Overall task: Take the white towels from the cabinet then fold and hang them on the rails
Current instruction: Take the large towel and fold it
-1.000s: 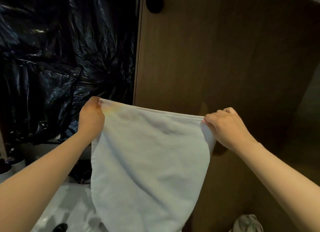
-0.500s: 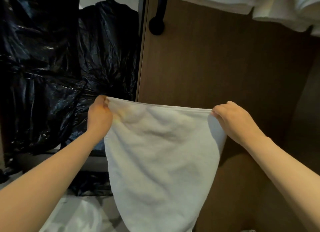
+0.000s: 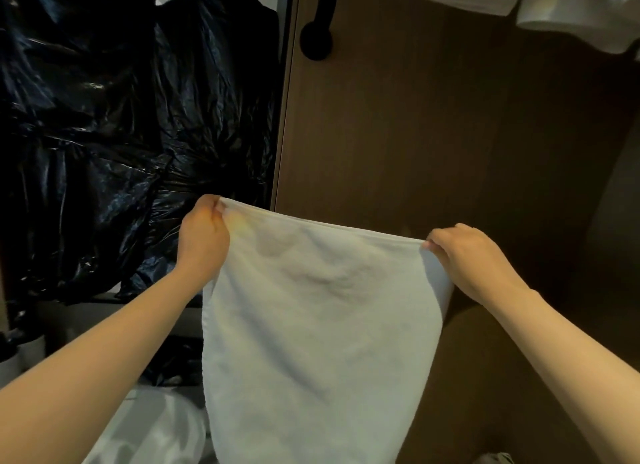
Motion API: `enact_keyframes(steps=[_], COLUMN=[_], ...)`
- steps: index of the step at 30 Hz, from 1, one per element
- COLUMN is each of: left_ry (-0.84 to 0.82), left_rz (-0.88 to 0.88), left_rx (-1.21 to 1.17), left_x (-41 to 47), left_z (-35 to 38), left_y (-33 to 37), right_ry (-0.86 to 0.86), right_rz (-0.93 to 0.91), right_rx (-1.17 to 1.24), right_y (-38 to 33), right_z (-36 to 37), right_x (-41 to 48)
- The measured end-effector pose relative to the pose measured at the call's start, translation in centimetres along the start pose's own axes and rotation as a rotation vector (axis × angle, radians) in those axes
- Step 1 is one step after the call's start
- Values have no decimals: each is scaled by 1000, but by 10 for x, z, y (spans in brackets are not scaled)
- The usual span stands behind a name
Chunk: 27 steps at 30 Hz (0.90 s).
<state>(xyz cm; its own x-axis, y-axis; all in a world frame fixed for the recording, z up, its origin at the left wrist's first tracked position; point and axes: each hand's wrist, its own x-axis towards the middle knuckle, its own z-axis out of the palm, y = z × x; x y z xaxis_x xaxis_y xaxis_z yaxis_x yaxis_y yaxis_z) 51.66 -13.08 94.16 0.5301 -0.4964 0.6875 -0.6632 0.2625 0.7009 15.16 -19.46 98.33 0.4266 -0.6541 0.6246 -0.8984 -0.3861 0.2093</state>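
Note:
A white towel (image 3: 311, 342) hangs spread out in front of me, held by its top edge. My left hand (image 3: 202, 242) pinches the top left corner and my right hand (image 3: 467, 255) pinches the top right corner, so the upper hem is stretched between them. The lower part of the towel drops out of the bottom of the view. More white towels (image 3: 571, 10) hang along the top right edge, in front of a brown wooden panel (image 3: 415, 134); the rail carrying them is hidden.
Crumpled black plastic sheeting (image 3: 104, 134) fills the left side. A black handle (image 3: 317, 30) is fixed at the panel's upper left. A white surface (image 3: 145, 429) lies at the bottom left, and something pale (image 3: 495, 458) sits on the floor at the bottom right.
The view has tilted upward, bringing the hanging towels at the top right into sight. My hands have moved slightly apart, keeping the towel stretched by its top corners.

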Motion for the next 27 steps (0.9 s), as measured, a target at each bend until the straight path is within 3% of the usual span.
enact_keyframes(steps=[4, 10, 18, 27], left_ry=[1, -156, -436, -552], left_rz=[57, 230, 379, 256], left_rx=[-2, -22, 4, -18], left_x=[-13, -33, -89, -170], left_z=[2, 12, 43, 40], left_y=[9, 25, 17, -10], right_ry=[-44, -203, -225, -318], right_rz=[36, 118, 25, 181], right_rx=[-47, -38, 548, 1126], right_y=[1, 4, -60, -120], right_z=[20, 51, 53, 95], right_x=[-11, -31, -64, -128])
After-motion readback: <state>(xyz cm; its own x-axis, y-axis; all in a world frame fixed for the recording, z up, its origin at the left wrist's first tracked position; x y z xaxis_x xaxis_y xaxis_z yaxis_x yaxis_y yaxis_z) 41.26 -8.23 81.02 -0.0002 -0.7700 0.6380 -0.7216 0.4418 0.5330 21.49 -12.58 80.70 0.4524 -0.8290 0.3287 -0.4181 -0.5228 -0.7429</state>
